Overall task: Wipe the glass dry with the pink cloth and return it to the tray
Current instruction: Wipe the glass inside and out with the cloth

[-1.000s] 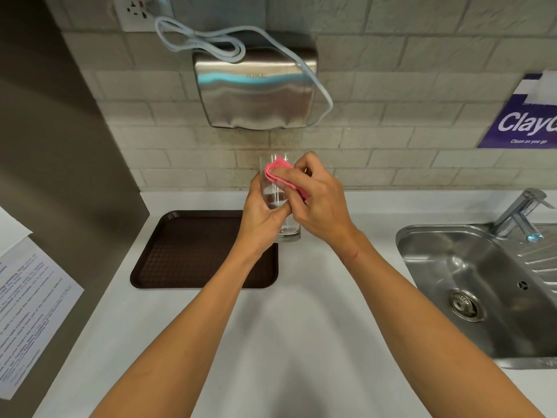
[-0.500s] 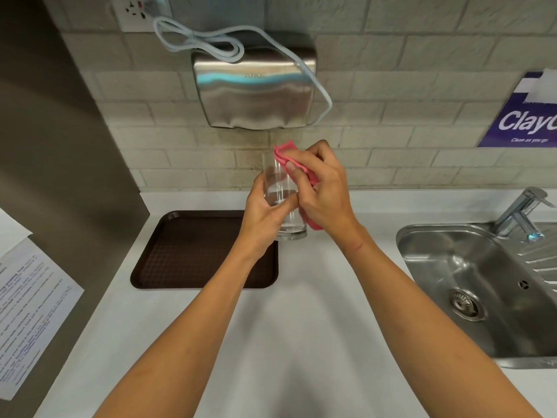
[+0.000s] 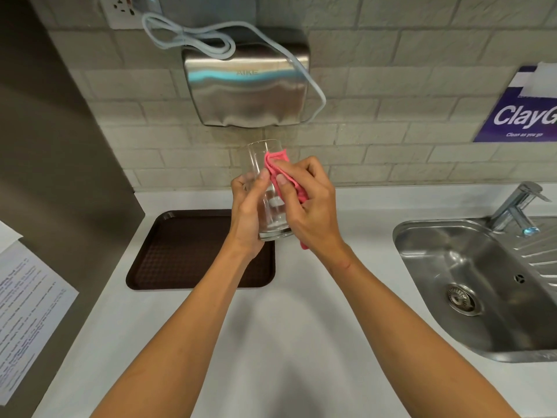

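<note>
Since half a second ago the right hand (image 3: 313, 206) has slid down from the rim, so more of the glass's upper wall now shows bare, and the glass (image 3: 269, 206) leans with its rim slightly to the left. Legible writing: the purple sign (image 3: 521, 116) on the far wall at right reads "ClayG", cut off by the frame edge, with "Clean as you go" beneath. The steel hand dryer (image 3: 247, 86) carries faint lettering we cannot read with confidence. The paper sheet (image 3: 30, 312) on the left wall is printed, its text too small to read. The left hand (image 3: 247, 212) wraps the lower half of the glass, thumb on the near side and fingers curled round the far side. The right hand is closed on the pink cloth (image 3: 272, 165), its thumb pressing the cloth against the glass's right wall; a corner of cloth hangs below the palm. The glass is held up off the white counter (image 3: 271, 342), its base seen over the right edge of the brown tray (image 3: 187, 251). The sink (image 3: 452, 267) and tap (image 3: 515, 206) are at right, well apart from the hands.
</note>
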